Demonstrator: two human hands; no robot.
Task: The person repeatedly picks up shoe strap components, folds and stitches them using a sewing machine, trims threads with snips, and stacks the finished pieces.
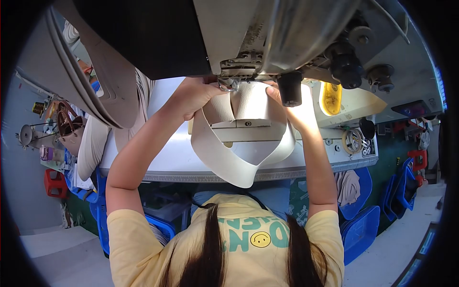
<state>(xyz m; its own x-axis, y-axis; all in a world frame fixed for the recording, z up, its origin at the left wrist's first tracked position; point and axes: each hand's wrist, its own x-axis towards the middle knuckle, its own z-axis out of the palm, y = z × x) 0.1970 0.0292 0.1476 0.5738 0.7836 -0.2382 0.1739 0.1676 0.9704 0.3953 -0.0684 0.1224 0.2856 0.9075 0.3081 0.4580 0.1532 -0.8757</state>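
Observation:
A cream strip of leather-like material (pixel 224 160) hangs in a loop beneath the sewing machine head (pixel 267 43), its upper part under the presser foot (pixel 229 85). Two pieces of it meet close to the needle area. My left hand (pixel 197 95) grips the strip just left of the presser foot, thumb towards the foot; its other fingers are partly hidden. On the right, my right hand (pixel 279 95) holds the strip's other side, partly covered by a black knob (pixel 289 89).
Stacked beige pieces (pixel 95 143) hang and lie at the left. A yellow tray (pixel 331 98) sits right of the machine, with a tape roll (pixel 352 141) and bobbins further along. Blue bins (pixel 362 234) stand on the floor; a ruler edge (pixel 215 176) runs along the table front.

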